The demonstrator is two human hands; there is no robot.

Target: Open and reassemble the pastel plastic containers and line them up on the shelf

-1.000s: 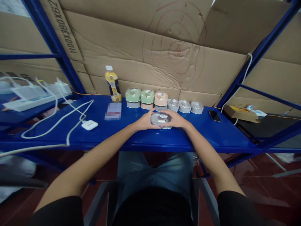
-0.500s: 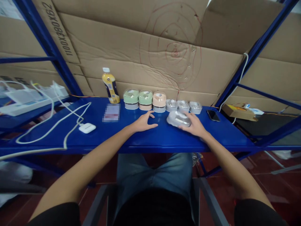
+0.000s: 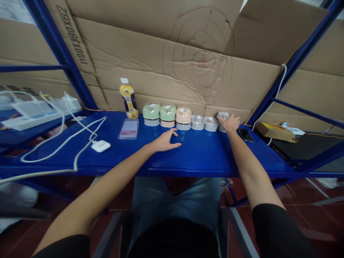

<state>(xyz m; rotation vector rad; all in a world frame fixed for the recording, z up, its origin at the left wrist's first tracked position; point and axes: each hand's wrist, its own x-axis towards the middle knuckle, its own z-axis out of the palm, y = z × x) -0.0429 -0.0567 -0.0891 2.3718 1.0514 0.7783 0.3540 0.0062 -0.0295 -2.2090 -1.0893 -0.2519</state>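
Observation:
My right hand [image 3: 231, 123] grips a grey container [image 3: 223, 115] with a clear lid at the right end of the row. This container seems to sit on top of another grey one, though my fingers hide part of both. Left of it stand two low grey containers [image 3: 210, 123] [image 3: 197, 122]. A peach-lidded container [image 3: 183, 114] and two green-lidded ones [image 3: 168, 112] [image 3: 151, 111] rest on differently coloured lower parts. My left hand [image 3: 165, 140] lies on the blue table [image 3: 193, 157], fingers apart and holding nothing, in front of the peach container.
A yellow drink bottle [image 3: 128, 99] stands at the back left behind a blurred-out card [image 3: 129, 129]. White cables [image 3: 77, 152] and a white earphone case [image 3: 100, 146] lie on the left. A phone [image 3: 245, 135] and an open cardboard box [image 3: 275, 132] are on the right.
My right hand has carried the grey container from the front middle of the table back and to the right, onto the row's right end. My left hand has stayed in place.

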